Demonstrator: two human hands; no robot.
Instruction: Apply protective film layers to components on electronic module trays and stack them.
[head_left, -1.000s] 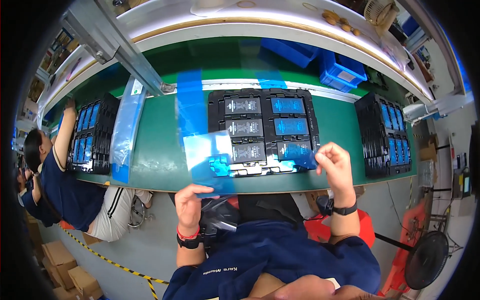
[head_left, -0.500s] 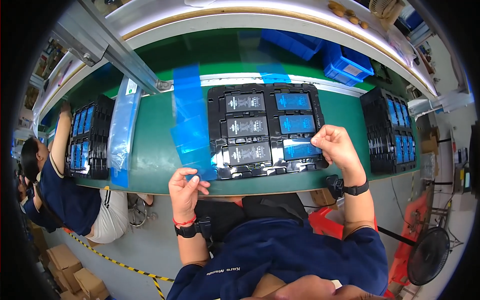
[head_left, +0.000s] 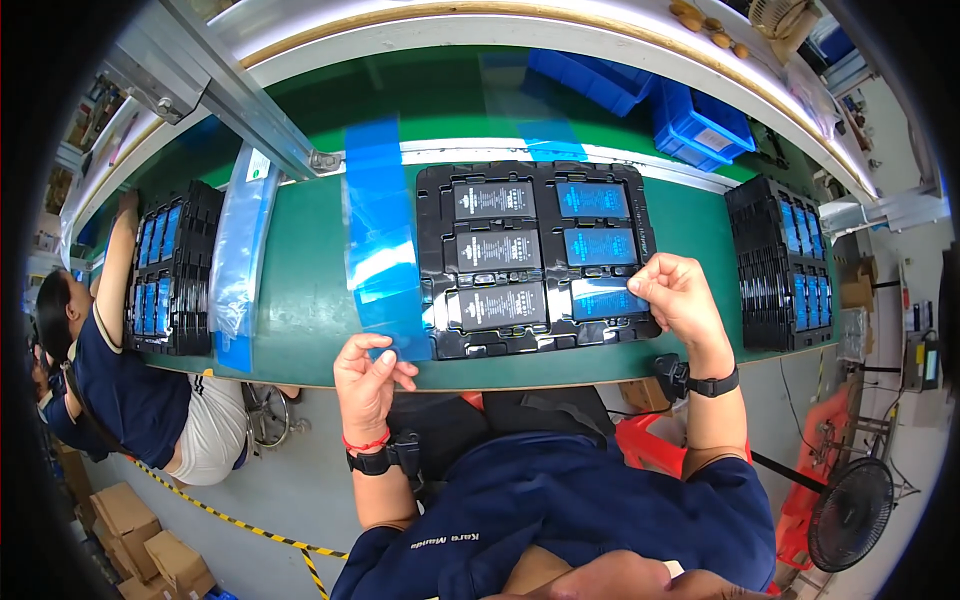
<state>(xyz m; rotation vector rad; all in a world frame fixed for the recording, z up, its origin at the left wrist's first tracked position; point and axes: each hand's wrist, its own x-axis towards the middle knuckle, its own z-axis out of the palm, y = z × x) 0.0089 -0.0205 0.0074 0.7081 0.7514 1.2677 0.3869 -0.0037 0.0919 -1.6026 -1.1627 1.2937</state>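
In front of me a black plastic tray (head_left: 432, 205) lies on the green table, holding flat battery packs in two columns. The left column shows bare dark grey batteries (head_left: 497, 250); blue film (head_left: 600, 247) covers the batteries of the right column. My right hand (head_left: 680, 300) pinches at the film's edge on the nearest right battery (head_left: 600, 300). A loose blue film strip (head_left: 382, 270) runs along the tray's left side. Its near corner is at the thumb and forefinger of my left hand (head_left: 370, 375), which appear pinched on it, with the other fingers curled.
Stacked trays of blue-covered batteries (head_left: 785, 265) stand at the right, and another tray stack (head_left: 170, 265) at the left, beside a co-worker (head_left: 135, 400). A clear plastic bag (head_left: 240, 270) lies near a metal post (head_left: 260, 110). Blue bins (head_left: 705, 130) sit behind the table.
The loose blue strip left of the tray has shifted and lies straighter, its slanted fold gone. Both my hands keep nearly the same place. The view has shifted slightly.
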